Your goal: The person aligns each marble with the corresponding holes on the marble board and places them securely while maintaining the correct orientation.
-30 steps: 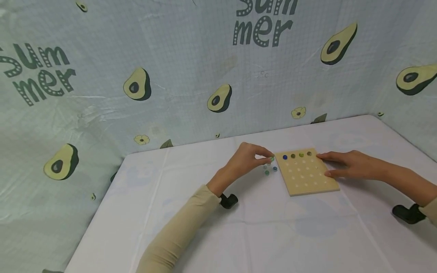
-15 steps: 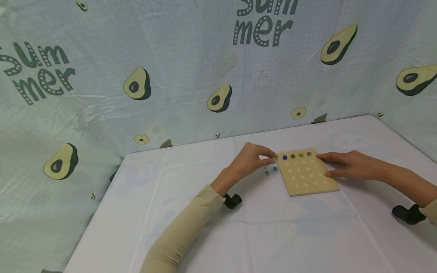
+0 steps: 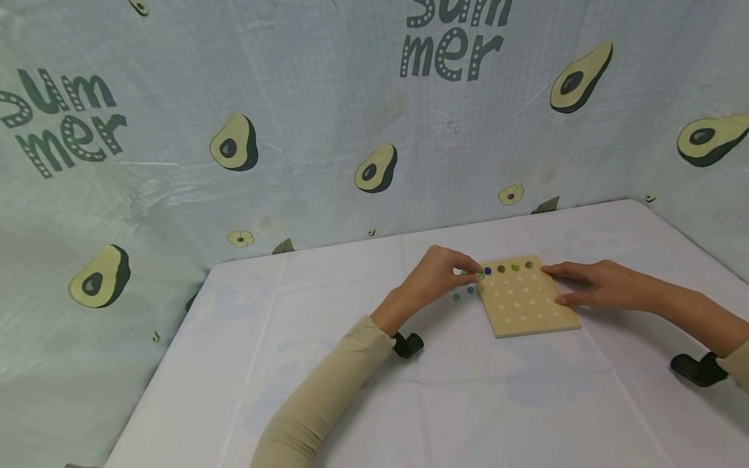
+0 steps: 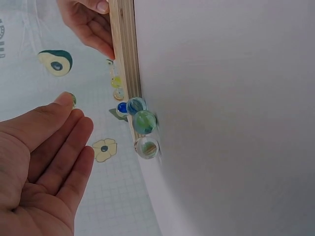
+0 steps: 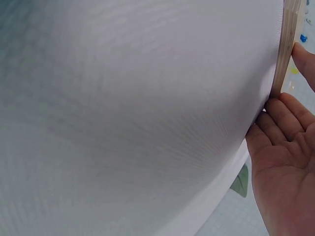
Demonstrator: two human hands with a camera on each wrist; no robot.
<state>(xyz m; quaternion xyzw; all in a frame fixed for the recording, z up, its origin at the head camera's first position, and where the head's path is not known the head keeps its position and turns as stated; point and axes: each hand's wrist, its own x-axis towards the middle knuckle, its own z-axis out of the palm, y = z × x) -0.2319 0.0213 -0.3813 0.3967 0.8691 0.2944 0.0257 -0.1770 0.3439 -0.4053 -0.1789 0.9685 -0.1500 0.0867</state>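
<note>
Before a sheet [image 3: 310,104] twice printed "Summer," a person's left hand [image 3: 434,276] pinches a green marble [image 4: 74,101] near the corner of a wooden board [image 3: 529,302] on the bench [image 3: 497,409]; the right hand [image 3: 605,284] rests, fingers extended, against its opposite edge.

In the head view, the left sleeve [image 3: 328,390] runs off at seven o'clock, the right sleeve [image 3: 740,364] near four; markings on the loose marbles [image 3: 456,297] are too small to tell. The left hand [image 4: 47,167] mostly hides its marble [image 4: 74,101]. The right wrist view cuts off the board [image 5: 289,39] past one, the right hand [image 5: 285,157] at four; the cloth [image 5: 54,54] blurs toward ten.
</note>
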